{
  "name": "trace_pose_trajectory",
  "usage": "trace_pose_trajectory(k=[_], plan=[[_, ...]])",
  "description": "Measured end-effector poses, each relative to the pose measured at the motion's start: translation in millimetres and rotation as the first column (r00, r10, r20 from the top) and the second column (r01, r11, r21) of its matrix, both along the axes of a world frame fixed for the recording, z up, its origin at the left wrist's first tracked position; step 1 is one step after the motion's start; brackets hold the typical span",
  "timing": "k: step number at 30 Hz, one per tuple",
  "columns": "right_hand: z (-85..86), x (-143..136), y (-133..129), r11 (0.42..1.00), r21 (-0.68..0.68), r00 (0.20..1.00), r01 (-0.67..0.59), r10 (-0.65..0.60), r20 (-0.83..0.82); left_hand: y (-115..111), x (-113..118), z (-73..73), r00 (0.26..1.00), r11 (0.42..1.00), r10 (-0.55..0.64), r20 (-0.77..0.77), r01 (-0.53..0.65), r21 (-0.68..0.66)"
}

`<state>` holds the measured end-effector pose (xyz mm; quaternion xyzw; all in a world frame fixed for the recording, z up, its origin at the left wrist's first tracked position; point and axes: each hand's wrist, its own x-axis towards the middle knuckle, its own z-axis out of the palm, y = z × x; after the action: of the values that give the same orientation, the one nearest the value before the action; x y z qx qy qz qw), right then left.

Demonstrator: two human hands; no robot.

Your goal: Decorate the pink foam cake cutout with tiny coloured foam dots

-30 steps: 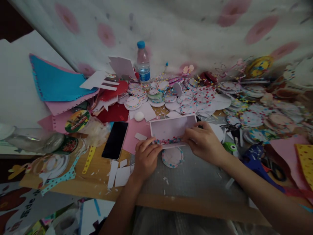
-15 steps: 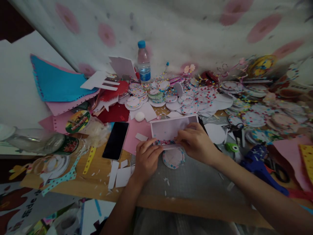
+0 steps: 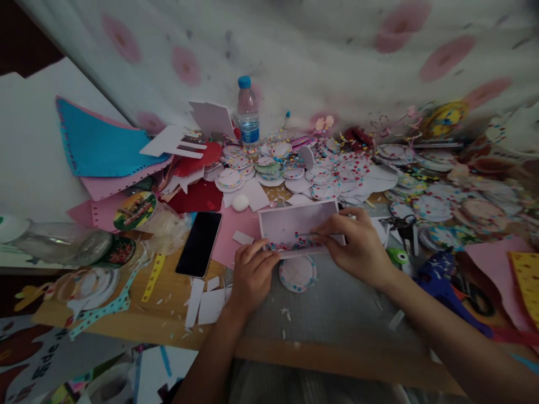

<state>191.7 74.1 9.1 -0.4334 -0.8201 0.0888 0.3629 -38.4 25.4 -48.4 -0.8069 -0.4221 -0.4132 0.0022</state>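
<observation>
A shallow white box [image 3: 295,219] lies tilted before me, with small red, pink and blue beads [image 3: 290,244] gathered along its near side. At its near left corner, my left hand [image 3: 255,275] is closed on the box edge, fingers over the rim. My right hand [image 3: 357,247] reaches over the box's right end, thumb and index finger pinching a thin, wire-like piece [image 3: 309,234] just above the beads; whether it is a needle or a wire I cannot tell. A white disc with a beaded rim [image 3: 298,274] lies right below the box.
Behind the box are piles of beaded white discs [image 3: 322,179] and a water bottle [image 3: 248,115]. To the left lie a phone [image 3: 199,244], paper scraps [image 3: 211,306] and a large bottle [image 3: 71,242] on its side. A blue glue gun [image 3: 446,292] and scissors [image 3: 404,230] lie right.
My right hand has shifted right and its fingers have opened out into a pinch, so the thin piece and more beads show. My left hand stays at the box corner.
</observation>
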Motion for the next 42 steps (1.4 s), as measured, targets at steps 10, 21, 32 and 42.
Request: trace_pose_trajectory(k=[10, 21, 32, 42], plan=[[-5.4, -1, 0, 0.875, -0.46, 0.842, 0.148, -0.356, -0.405, 1, 2, -1.7, 0.999, 0.995, 0.017, 0.035, -0.013, -0.097], [6.7, -8, 11, 0.911, -0.38, 0.796, 0.163, -0.349, -0.494, 40, 3, 52.8, 0.943, 0.914, 0.1, 0.318, 0.039, -0.404], [17.2, -13, 7, 0.953, -0.288, 0.796, 0.095, -0.246, -0.553, 58, 24, 61.8, 0.873, 0.749, 0.11, 0.475, 0.241, -0.617], [26.4, -10, 1, 0.941, -0.319, 0.764, 0.113, -0.287, -0.578, 55, 26, 68.8, 0.849, 0.734, 0.105, 0.517, 0.285, -0.616]])
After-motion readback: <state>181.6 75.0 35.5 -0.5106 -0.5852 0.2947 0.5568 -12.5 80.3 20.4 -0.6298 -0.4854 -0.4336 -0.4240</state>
